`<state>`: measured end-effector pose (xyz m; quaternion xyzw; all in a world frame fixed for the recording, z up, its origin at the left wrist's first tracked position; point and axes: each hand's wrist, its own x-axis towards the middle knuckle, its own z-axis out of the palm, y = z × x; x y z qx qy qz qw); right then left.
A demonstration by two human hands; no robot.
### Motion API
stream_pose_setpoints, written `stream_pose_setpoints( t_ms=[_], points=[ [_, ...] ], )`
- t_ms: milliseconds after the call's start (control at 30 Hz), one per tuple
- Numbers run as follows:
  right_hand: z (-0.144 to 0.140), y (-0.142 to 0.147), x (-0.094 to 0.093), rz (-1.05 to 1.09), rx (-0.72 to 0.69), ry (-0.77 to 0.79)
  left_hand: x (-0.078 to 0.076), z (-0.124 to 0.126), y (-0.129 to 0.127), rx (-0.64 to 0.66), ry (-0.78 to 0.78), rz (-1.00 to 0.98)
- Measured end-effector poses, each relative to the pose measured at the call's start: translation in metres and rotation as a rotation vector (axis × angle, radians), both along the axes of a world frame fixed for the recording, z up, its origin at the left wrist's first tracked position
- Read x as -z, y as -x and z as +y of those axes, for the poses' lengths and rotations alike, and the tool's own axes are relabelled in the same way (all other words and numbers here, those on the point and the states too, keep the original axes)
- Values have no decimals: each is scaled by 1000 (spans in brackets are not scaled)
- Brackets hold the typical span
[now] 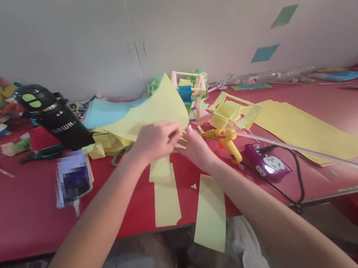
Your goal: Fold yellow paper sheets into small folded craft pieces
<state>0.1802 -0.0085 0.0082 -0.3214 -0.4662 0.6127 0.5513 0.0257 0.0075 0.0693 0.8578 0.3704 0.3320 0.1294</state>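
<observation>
A curled pale yellow sheet of paper (154, 110) is held up over the middle of the table. My left hand (158, 141) is closed on its lower edge. Close beside it, my right hand (196, 150) pinches the sheet's right corner, thumb uppermost; its other fingers are partly hidden. Below the hands lie cut pale yellow paper strips (166, 202), and another strip (209, 213) hangs over the table's front edge. A small paper scrap (193, 186) rests between them. Right of my right hand is a yellow glue gun (224, 138) with a long clear glue stick (319, 154).
A black bottle (56, 120) and a pixelated phone (74, 179) stand left. Yellow sheets (312, 130) and a purple power socket (269, 162) with a black cable lie right. Small stick-and-paper models (192, 88) sit behind, before a grey partition (217, 31).
</observation>
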Motion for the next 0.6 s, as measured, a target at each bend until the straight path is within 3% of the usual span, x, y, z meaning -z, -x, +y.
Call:
stream_pose_setpoints(
  t_ms=[67, 133, 200, 300, 400, 500, 600],
  points=[
    [0, -1, 1, -6, 60, 36, 15, -14, -2, 162, 230, -37],
    [0, -2, 3, -20, 183, 78, 26, -15, 4, 211, 391, -61],
    [0, -3, 3, -18, 253, 127, 35, -4, 19, 77, 304, -102],
    [-1, -5, -2, 45, 257, 183, 44, 19, 53, -403, -9, -229],
    [-2, -10, -11, 81, 281, 176, 49, 34, 83, -690, -9, -276],
    [-3, -15, -15, 83, 276, 190, 48, 35, 92, -761, 71, -281],
    [-2, -16, -13, 58, 304, 217, 47, 30, 85, -676, 113, -226]
  ],
)
